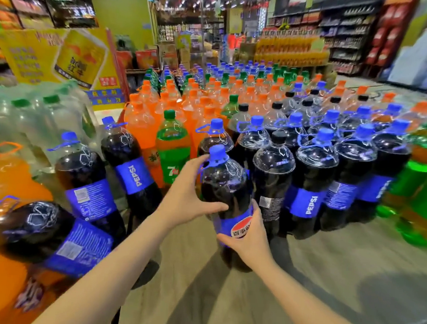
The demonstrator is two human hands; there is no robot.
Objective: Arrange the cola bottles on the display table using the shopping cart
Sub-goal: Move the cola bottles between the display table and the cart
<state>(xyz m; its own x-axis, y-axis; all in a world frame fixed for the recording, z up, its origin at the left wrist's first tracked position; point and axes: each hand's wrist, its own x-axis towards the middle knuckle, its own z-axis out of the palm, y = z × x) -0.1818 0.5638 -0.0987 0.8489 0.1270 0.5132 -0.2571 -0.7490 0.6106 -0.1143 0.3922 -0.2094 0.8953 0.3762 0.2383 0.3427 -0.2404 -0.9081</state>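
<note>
Orange soda bottles and lying cola bottles sit far left. Left hand grasps the upright cola bottle at its shoulder, right hand wraps its label (front edge of the bench), just beside standing Pepsi rows.

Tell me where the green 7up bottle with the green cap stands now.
In the head view, the green plastic 7up bottle stands left of centre, between orange soda bottles and blue-capped cola bottles.

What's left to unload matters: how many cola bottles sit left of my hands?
3: one bottle lying nearest, a second behind it, a third farther back; more may hide.
</note>
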